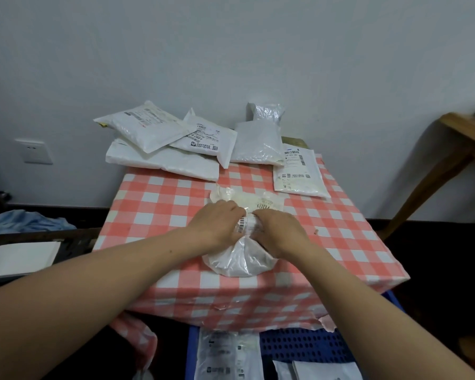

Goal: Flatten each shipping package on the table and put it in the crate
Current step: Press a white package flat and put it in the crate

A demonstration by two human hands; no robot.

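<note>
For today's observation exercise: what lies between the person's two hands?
Head view: the barcode-labelled middle of the crumpled package lies between the left hand and right hand.

Home room: checked-cloth table [159, 193], wall socket [33, 151], wooden furniture [462, 130]

on the table [154, 198], a package [242, 259] midway beneath left hand [217, 223] and right hand [280, 231], more packages [206, 141] stacked behind, crate [307, 344] below the near edge.
</note>
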